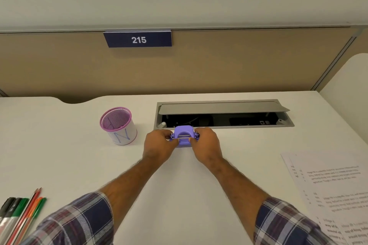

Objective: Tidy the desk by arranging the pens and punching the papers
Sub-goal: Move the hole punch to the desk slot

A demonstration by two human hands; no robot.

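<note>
A small purple hole punch (184, 133) sits on the white desk (59, 155) near its far middle. My left hand (158, 145) grips its left end and my right hand (207, 143) grips its right end, fingers curled around the sides. A purple mesh pen cup (118, 125) stands empty to the left of the punch. Several pens and pencils (18, 215) lie bunched at the near left corner. Printed papers (330, 189) lie stacked at the right edge.
A grey cable tray (223, 114) with its lid raised is set into the desk just behind the punch. A tan partition (219, 65) with a sign reading 215 closes the back. Checked sleeves cover my forearms.
</note>
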